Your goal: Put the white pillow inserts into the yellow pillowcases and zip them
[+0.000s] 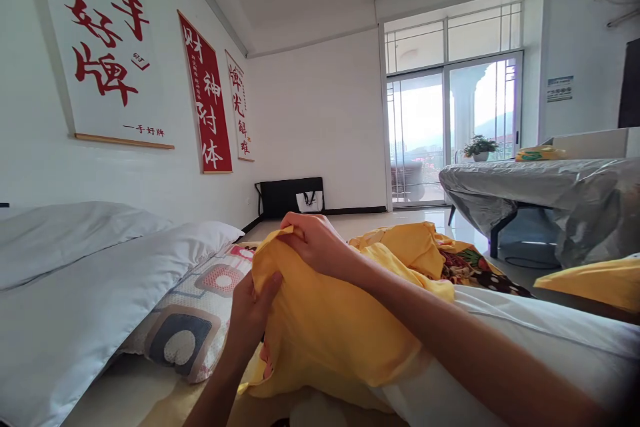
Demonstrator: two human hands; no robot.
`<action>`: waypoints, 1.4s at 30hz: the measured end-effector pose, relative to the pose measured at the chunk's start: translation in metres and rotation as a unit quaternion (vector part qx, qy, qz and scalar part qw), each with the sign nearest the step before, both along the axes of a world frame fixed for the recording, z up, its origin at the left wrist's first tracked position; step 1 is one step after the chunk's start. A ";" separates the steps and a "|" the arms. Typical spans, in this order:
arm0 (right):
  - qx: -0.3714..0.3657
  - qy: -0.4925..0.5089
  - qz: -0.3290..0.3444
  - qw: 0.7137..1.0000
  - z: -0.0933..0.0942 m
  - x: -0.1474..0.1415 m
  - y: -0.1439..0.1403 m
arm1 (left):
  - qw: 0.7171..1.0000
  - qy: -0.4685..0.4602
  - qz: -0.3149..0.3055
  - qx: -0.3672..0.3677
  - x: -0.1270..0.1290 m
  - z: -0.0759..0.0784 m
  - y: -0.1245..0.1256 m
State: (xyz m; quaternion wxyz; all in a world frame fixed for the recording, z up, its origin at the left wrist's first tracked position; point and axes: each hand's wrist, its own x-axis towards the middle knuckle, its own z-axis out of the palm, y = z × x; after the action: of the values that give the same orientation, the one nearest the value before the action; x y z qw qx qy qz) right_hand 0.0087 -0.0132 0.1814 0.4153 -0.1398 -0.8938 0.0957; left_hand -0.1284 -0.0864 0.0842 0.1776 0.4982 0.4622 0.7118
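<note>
On the far left wall hang three calligraphy scrolls [207,93], red characters on white and white on red. Below them, at the near left, lie white pillows [90,280], and just right of them a patterned pillow [195,320] with grey and pink rounded squares. The left hand [253,313] comes up from the near edge, fingers curled shut around a fold of the yellow pillowcase [325,333], thumb pressed on the fabric's near face. Above it and a little further off, the right hand [315,240] is closed over the upper edge of the same yellow pillowcase, pinching the bunched cloth at its top left corner; its forearm runs in from the near right. The pillowcase lies over a white pillow [525,347] at the near right, with floral print fabric showing beyond it. Further right stands a table under a grey cover [540,187], and behind it glass sliding doors [450,133] with a potted plant [480,147].
</note>
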 end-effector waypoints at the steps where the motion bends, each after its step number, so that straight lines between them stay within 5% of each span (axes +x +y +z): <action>1: 0.024 -0.002 0.001 1.000 -0.002 -0.001 0.000 | 0.999 0.006 0.032 0.024 0.002 -0.003 0.000; 3: 0.064 -0.018 0.005 0.998 -0.005 -0.001 0.000 | 0.995 0.020 0.095 0.038 0.004 -0.010 0.000; 6: 0.104 -0.043 -0.003 0.994 -0.008 -0.002 0.003 | 0.993 0.037 0.107 -0.044 0.007 -0.022 0.000; 15: 0.295 -0.071 -0.075 0.950 -0.010 0.000 0.015 | 0.991 -0.113 -0.048 -0.051 0.019 -0.015 0.000; 20: 0.122 -0.027 -0.018 0.992 -0.014 0.002 0.018 | 0.989 -0.121 -0.077 -0.044 0.018 -0.018 0.002; 26: 0.005 -0.035 0.049 0.998 -0.009 0.002 0.011 | 0.998 -0.014 0.054 -0.038 0.003 -0.018 0.001; 29: 0.077 -0.102 -0.009 0.992 -0.002 0.007 0.005 | 0.998 -0.003 0.063 -0.019 -0.002 -0.020 -0.002; 35: 0.295 -0.172 -0.108 0.934 0.004 0.012 -0.004 | 0.993 -0.094 -0.067 -0.033 -0.012 -0.027 0.001; 42: 0.313 -0.143 -0.118 0.931 0.001 0.012 0.001 | 0.998 -0.054 0.024 0.001 -0.021 -0.029 0.001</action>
State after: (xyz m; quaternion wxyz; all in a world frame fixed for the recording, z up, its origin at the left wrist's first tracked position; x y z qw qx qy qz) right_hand 0.0203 -0.0118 0.1822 0.3144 -0.1190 -0.9052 -0.2599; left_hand -0.1495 -0.0852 0.0551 0.1845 0.4481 0.4636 0.7418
